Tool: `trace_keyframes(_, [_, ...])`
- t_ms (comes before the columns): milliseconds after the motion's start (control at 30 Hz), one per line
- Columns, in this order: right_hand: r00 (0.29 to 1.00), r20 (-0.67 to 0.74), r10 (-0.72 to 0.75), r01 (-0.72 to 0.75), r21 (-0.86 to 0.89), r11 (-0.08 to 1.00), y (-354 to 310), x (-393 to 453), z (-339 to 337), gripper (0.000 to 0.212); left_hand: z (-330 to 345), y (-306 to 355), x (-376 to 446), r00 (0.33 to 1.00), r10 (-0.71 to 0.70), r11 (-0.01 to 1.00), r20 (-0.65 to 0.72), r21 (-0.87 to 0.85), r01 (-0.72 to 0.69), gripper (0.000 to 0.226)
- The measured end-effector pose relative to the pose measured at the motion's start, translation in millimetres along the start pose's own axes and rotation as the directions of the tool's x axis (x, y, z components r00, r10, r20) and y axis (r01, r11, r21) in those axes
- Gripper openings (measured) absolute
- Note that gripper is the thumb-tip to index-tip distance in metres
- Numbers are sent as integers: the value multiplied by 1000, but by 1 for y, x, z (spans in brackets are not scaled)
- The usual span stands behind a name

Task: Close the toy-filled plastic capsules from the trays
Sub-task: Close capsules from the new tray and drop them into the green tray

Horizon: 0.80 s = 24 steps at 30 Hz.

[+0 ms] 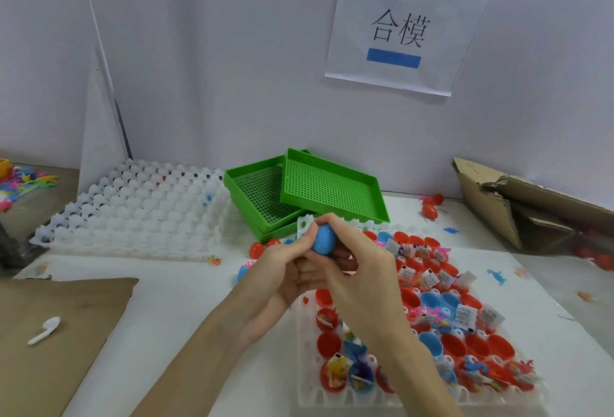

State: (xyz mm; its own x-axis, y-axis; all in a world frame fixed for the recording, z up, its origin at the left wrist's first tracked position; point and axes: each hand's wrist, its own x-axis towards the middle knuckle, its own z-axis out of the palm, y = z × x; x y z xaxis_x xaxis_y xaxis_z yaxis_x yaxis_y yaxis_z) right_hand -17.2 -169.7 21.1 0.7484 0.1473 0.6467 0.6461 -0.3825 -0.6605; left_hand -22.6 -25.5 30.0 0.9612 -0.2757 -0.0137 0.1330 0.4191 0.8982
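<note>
Both forearms reach in from the near edge and meet over the far end of the tray [307, 398], hands pressed close together. The left hand [282, 275] lies underneath, palm turned up and inward, its thumb and fingers curled around the lower part of a blue capsule [324, 240]. The right hand [357, 262] comes over the top, wrist arched, fingers bent down onto the capsule's right side, so the two hands grip it between them. The capsule sits tilted, raised above the tray, with its seam hidden by the fingers. Below, the white tray holds open red and blue halves [432, 343] stuffed with toys and small packets. Two green baskets [332, 184] lie stacked askew just behind the hands, beside a pile of empty white trays [133, 207].
</note>
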Motion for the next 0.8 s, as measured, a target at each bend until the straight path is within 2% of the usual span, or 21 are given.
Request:
trace_keyframes(133, [999,42,27,-26,-33,999,-1,0,-4,35,2,-5,1,996,47,987,-72,154,-35,50])
trace_keyframes(233, [999,49,24,-18,-121,993,3,1,-5,35,3,-8,2,979,149,954,-140,280,-105,45])
trace_keyframes(367, [997,81,-3,18,-181,983,5,1,-1,51,-1,-6,1,974,197,943,-107,294,-158,30])
trace_keyframes(467, [997,83,7,8,-177,984,4,2,0,67,-5,-5,3,974,194,943,-113,295,-154,29])
trace_keyframes(533, [998,58,26,-17,-149,989,5,2,1,69,-7,-5,4,979,176,948,-105,286,-140,30])
trace_keyframes(633, [999,36,24,-19,-131,991,5,1,1,58,-8,-5,3,981,167,953,-101,270,-134,32])
trace_keyframes(800, [994,105,6,4,-88,996,8,1,-2,27,1,-8,2,967,207,947,-151,279,-159,39])
